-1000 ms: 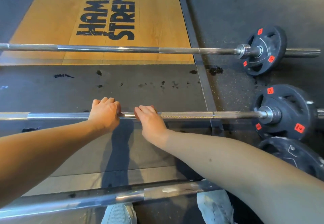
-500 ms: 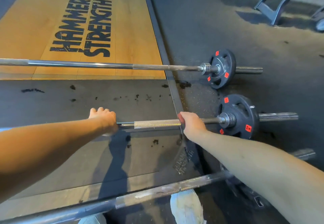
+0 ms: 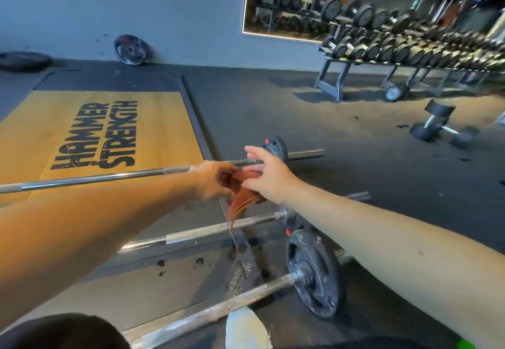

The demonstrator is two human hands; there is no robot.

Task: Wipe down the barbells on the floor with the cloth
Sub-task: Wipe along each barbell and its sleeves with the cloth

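three smooth steel barbells [image 3: 196,233] lie on the speckled rubber floor [image 3: 382,163], and above them the left hand [image 3: 216,179] grips a limp, folded rust-brown cloth [image 3: 243,198] while the right hand [image 3: 269,176], fingers straight, touches it.

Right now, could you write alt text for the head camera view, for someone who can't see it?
A person's left hand grips a rust-orange cloth while the right hand touches it, fingers spread, above three barbells lying on a gym floor. A wooden lifting platform lies left; a dumbbell rack stands back right.
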